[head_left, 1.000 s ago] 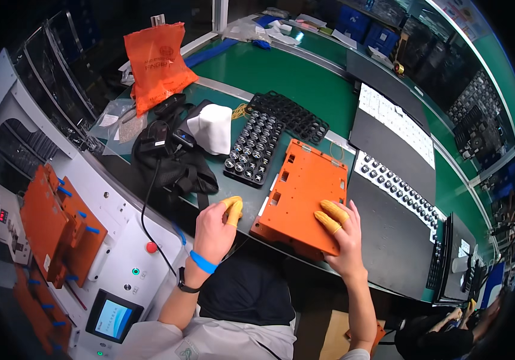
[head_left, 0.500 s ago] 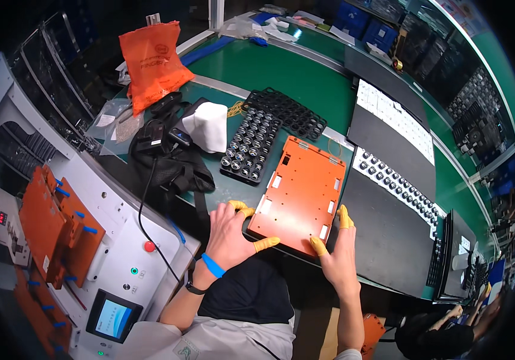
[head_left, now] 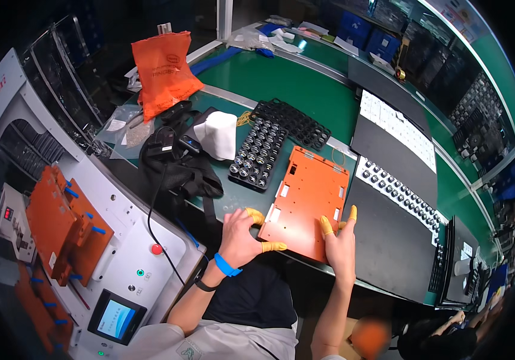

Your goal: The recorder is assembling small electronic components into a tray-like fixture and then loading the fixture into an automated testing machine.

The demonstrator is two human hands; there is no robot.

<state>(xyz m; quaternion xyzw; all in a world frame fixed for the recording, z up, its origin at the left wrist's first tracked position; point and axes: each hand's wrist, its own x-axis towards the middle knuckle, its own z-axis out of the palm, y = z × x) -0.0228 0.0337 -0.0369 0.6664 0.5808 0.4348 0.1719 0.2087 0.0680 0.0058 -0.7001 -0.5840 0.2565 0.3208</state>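
Left hand curled on orange plate's near-left corner, right hand spread flat on near-right edge, yellow fingertip covers

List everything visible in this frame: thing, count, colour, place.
orange plate: one, orange, flat at the near bench edge between both hands
cell tray: one, black with round cells, left of and behind the plate
empty holder: one, black, behind the cell tray
orange bag: one, far left of the bench
white cloth: one, on black gear
black mat: one, right of the plate
machine panel: one, white, person's left
left hand: yellow fingertip covers, at the plate's left corner
right hand: yellow fingertip covers, on the plate's near right edge
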